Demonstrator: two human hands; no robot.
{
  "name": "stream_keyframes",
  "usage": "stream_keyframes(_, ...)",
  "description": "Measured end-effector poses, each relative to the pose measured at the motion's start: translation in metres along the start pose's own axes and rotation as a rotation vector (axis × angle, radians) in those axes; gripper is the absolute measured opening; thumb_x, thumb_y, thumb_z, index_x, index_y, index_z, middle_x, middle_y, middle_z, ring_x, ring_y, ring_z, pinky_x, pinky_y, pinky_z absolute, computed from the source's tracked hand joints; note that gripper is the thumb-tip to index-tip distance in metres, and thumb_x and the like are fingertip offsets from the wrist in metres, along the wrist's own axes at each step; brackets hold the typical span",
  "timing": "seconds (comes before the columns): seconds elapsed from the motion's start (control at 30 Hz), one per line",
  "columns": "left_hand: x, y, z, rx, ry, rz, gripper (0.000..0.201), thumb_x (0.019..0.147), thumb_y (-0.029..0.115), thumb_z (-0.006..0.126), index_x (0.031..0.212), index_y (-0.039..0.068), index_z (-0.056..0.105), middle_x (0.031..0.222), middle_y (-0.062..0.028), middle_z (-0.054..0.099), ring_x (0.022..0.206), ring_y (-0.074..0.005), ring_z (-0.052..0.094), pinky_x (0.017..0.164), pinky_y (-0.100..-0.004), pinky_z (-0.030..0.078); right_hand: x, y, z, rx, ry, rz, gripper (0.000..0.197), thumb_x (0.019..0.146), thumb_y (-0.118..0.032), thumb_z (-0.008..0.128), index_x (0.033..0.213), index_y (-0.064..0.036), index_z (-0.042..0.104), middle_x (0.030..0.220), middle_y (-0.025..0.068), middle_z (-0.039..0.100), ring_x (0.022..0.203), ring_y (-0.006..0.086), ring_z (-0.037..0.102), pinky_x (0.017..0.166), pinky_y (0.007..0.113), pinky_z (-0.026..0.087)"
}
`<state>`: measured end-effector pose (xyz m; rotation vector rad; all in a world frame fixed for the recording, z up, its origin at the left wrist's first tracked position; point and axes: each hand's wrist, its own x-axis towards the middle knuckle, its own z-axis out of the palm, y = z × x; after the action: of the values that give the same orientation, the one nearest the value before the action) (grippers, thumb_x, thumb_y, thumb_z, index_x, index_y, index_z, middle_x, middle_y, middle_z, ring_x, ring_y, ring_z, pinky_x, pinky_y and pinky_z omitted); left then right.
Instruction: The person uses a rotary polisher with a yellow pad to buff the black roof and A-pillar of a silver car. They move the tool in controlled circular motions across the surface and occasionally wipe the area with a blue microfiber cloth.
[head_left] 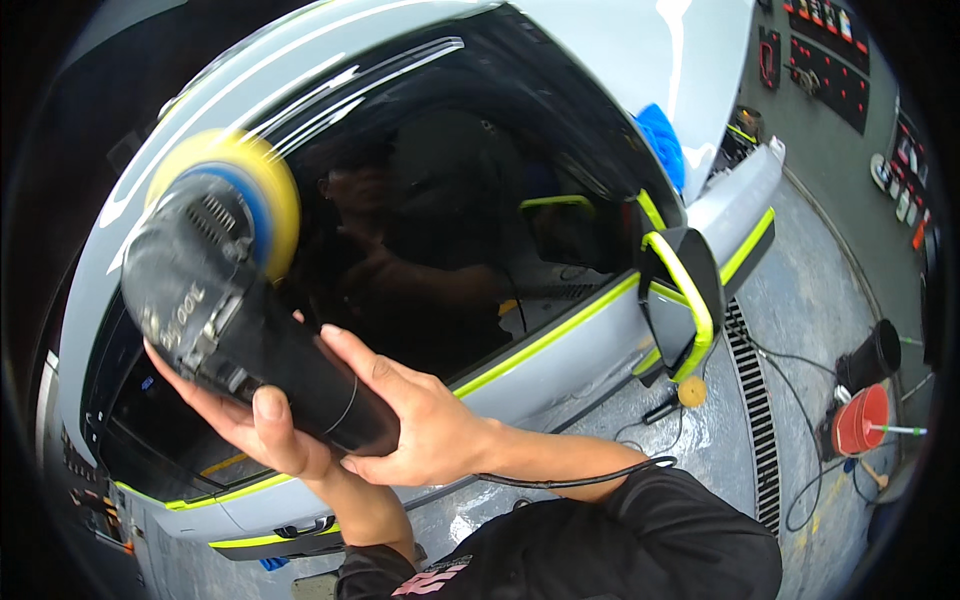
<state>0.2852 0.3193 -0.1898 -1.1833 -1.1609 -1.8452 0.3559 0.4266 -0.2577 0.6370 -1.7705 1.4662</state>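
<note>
Polisher (205, 290) at 9 o'clock, held two-handed
Left hand (255, 430) cups its body, right hand (420, 410) wraps its rear; pad (282, 205), 10 o'clock, could scuff roof (235, 85) if tilted; cord (570, 484) by right forearm (555, 458) could snag if pulled

Your left hand (245, 430) holds the big black polisher (255, 330) from one side, and your right hand (425, 415) wraps around its back end. Its round yellow pad (282, 195) is up by the dark window (430, 220) of the grey car (590, 343). A blue cloth (660, 145) lies on the car, and a red bucket (858, 418) stands on the floor (800, 315).
</note>
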Motion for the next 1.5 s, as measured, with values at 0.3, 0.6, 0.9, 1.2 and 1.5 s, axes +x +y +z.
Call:
stream_keyframes(0.3, -0.025, -0.007, 0.129, 0.010, -0.257, -0.111, 0.108, 0.077, 0.026, 0.088, 0.162, 0.003, 0.025, 0.147, -0.0207, 0.050, 0.124, -0.0290, 0.061, 0.107, -0.0395, 0.050, -0.043, 0.000, -0.093, 0.232, 0.246, 0.079, 0.117, 0.075, -0.018, 0.085, 0.163, -0.0042, 0.009, 0.154, 0.0294, 0.040, 0.136, 0.0447, 0.051, 0.112, 0.046, 0.044)
stream_keyframes(0.6, -0.057, -0.009, 0.154, 0.092, -0.371, -0.256, 0.133, 0.061, 0.032, 0.100, 0.163, 0.001, 0.020, 0.152, -0.0196, 0.043, 0.132, -0.0309, 0.053, 0.110, -0.0421, 0.045, -0.079, 0.029, -0.075, 0.379, 0.485, 0.032, 0.115, 0.076, -0.018, 0.086, 0.161, -0.0003, 0.011, 0.142, 0.0326, 0.050, 0.121, 0.0460, 0.063, 0.100, 0.045, 0.053)
stream_keyframes(0.9, -0.093, 0.002, 0.129, 0.334, -0.287, -0.240, 0.139, 0.056, 0.042, 0.101, 0.162, 0.002, 0.022, 0.149, -0.0230, 0.045, 0.131, -0.0339, 0.054, 0.110, -0.0445, 0.045, -0.114, 0.048, -0.058, 0.431, 0.440, 0.069, 0.111, 0.074, -0.019, 0.088, 0.158, 0.0032, 0.018, 0.139, 0.0342, 0.052, 0.118, 0.0473, 0.063, 0.098, 0.047, 0.054)
stream_keyframes(1.2, -0.113, 0.016, 0.137, 0.224, -0.230, -0.403, 0.139, 0.056, 0.034, 0.102, 0.163, 0.001, 0.019, 0.149, -0.0259, 0.046, 0.130, -0.0361, 0.056, 0.110, -0.0458, 0.046, -0.140, 0.029, -0.064, 0.443, 0.406, 0.169, 0.109, 0.076, -0.021, 0.087, 0.154, 0.0097, 0.016, 0.135, 0.0346, 0.052, 0.118, 0.0473, 0.062, 0.099, 0.049, 0.053)
stream_keyframes(1.5, -0.124, 0.014, 0.136, 0.148, -0.208, -0.467, 0.136, 0.058, 0.026, 0.101, 0.163, 0.002, 0.018, 0.148, -0.0273, 0.047, 0.129, -0.0382, 0.057, 0.109, -0.0459, 0.048, -0.154, 0.027, -0.067, 0.400, 0.382, 0.193, 0.111, 0.079, -0.024, 0.087, 0.154, 0.0106, 0.013, 0.132, 0.0355, 0.054, 0.116, 0.0472, 0.064, 0.098, 0.050, 0.053)
